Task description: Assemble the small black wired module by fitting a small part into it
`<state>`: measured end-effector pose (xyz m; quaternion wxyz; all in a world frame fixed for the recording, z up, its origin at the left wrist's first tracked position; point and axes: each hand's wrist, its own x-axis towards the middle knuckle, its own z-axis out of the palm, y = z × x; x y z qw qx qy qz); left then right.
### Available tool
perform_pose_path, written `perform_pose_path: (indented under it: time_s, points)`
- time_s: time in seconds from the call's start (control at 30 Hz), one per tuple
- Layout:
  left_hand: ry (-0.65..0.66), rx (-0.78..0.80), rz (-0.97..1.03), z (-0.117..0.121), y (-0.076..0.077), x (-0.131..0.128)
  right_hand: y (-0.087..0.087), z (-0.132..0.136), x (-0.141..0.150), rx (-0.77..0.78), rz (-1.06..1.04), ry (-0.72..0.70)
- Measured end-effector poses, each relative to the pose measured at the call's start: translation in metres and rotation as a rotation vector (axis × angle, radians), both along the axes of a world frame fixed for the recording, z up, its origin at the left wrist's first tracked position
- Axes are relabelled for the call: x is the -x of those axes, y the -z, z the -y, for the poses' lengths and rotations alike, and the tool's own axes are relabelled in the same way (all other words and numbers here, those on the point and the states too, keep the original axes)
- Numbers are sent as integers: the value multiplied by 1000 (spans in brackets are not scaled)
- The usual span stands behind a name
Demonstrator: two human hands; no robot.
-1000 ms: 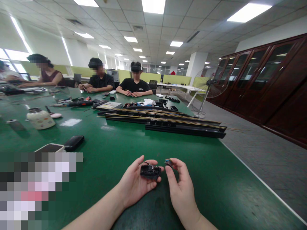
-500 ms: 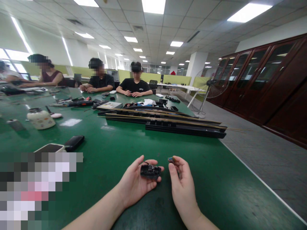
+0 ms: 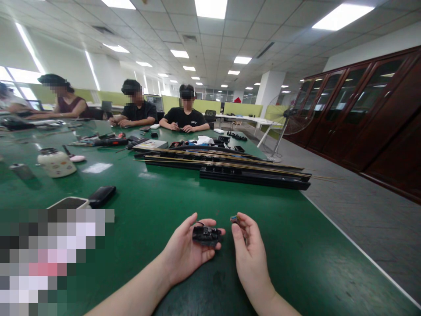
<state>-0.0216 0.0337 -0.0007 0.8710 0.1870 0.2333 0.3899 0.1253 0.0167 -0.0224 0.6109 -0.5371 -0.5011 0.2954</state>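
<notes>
Left hand (image 3: 187, 252) cradling black device (image 3: 206, 235) on open palm above green table (image 3: 158, 197), right hand (image 3: 248, 248) pinching small component (image 3: 234, 219) beside it, apart from device; black rails (image 3: 255, 175) lying beyond, three people in dark tops sitting farther back.
</notes>
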Motion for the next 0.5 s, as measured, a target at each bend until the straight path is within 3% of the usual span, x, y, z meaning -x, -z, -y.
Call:
perform_pose_path:
  time_s: [0.5]
  points:
    - [-4, 10, -7, 1, -2, 0, 1, 0, 0, 8, -4, -24]
